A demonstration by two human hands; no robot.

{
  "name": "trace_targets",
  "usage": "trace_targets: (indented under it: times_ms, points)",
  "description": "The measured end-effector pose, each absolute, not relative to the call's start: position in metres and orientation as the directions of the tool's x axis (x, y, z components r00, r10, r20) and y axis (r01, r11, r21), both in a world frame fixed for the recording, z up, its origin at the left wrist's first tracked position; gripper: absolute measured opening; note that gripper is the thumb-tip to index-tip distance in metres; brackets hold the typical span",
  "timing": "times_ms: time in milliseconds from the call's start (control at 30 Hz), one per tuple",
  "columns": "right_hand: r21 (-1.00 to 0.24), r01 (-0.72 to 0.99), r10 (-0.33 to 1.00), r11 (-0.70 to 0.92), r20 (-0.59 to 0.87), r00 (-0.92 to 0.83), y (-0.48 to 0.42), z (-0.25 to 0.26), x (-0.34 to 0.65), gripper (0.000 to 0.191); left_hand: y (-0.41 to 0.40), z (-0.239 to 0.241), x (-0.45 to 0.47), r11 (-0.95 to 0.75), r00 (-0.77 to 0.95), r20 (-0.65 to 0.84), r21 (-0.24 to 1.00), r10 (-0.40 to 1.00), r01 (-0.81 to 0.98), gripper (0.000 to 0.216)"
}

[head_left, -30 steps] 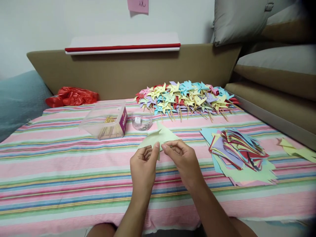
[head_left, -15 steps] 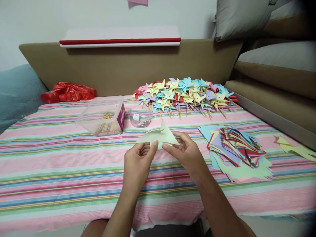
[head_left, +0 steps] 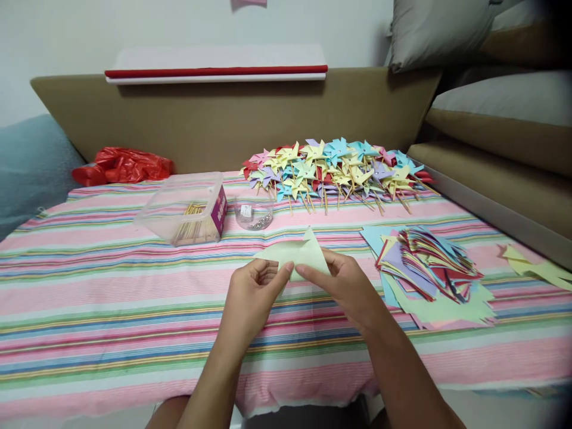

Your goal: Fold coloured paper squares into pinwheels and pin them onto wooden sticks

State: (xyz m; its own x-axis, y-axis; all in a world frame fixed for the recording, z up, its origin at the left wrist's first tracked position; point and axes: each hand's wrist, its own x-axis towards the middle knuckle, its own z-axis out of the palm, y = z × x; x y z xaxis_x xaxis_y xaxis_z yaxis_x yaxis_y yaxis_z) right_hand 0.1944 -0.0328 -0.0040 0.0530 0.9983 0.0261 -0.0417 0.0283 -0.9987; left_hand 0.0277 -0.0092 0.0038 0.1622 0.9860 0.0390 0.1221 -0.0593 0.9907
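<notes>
Both of my hands pinch a pale green paper piece (head_left: 298,252) just above the striped cloth, near the middle of the table. My left hand (head_left: 250,295) grips its near left corner with thumb and forefinger. My right hand (head_left: 344,283) holds the right side, fingers curled under a folded flap that points up. A heap of finished paper pinwheels (head_left: 335,170) on sticks lies behind, and a stack of cut coloured paper squares (head_left: 429,268) lies to the right of my right hand.
A clear plastic box of wooden sticks (head_left: 187,208) and a small clear cup of metal pins (head_left: 255,214) stand left of centre. A red plastic bag (head_left: 125,165) lies at the back left. Loose green paper scraps (head_left: 536,268) rest at the right edge. Sofa cushions (head_left: 500,119) rise behind.
The view shifted slightly. My hands have drawn closer together on the green paper, and its raised flap has turned and moved to the right, over my right fingers.
</notes>
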Motion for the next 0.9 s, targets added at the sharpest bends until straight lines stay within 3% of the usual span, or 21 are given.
trace_targets:
  times_ms: [533,667,767,900]
  points:
    - [-0.995,0.078,0.997,0.060,0.063,0.035,-0.033,-0.005,0.195,0.022,-0.009,0.006,0.028,-0.032,0.208,0.005,0.991,0.978,0.128,0.031]
    - [-0.983,-0.182,0.981,0.030,-0.007,0.196,-0.030,-0.008,0.189,0.025,-0.008,0.005,0.031,0.023,0.248,-0.010,0.998,0.969,-0.052,0.027]
    - [-0.886,-0.458,0.953,0.073,-0.073,0.293,-0.029,-0.006,0.176,0.026,-0.010,0.002,0.039,0.078,0.245,-0.030,0.980,0.969,-0.186,0.034]
    - [-0.766,-0.626,0.948,0.146,-0.073,0.310,-0.032,0.001,0.153,0.023,-0.017,-0.003,0.054,0.042,0.156,0.001,0.962,0.988,-0.271,0.031]
